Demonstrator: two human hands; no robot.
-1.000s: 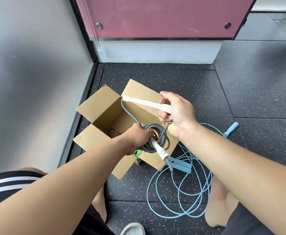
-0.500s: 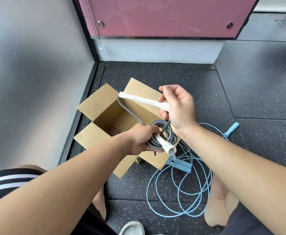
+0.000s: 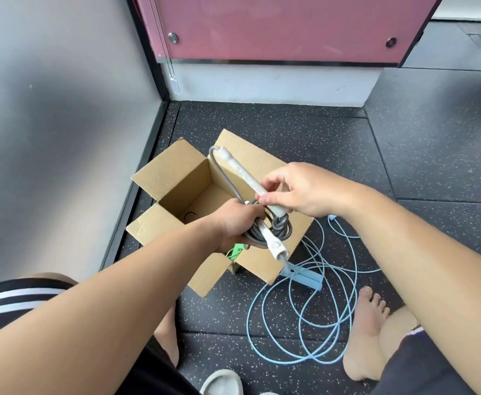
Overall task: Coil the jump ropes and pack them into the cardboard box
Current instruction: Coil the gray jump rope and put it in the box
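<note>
The gray jump rope [image 3: 279, 228] is bunched in a coil over the near right edge of the open cardboard box [image 3: 176, 178]. The left hand [image 3: 237, 223] grips the coil, and the right hand [image 3: 299, 192] pinches one white handle [image 3: 243, 176] angled across it. Coiling looks nearly finished. Next, that handle needs laying beside the other handle [image 3: 273, 242], then the bundle goes down into the box. Inside, only a small dark loop [image 3: 190, 216] shows. A blue jump rope [image 3: 304, 312] sprawls uncoiled on the floor [image 3: 404, 155] beside the box.

Your left hand [image 3: 235, 223] is curled tight round the rope [image 3: 283, 223], and your right hand [image 3: 299, 189], touching it from just beyond, pinches a handle [image 3: 245, 175] between thumb and fingers [image 3: 273, 181].
</note>
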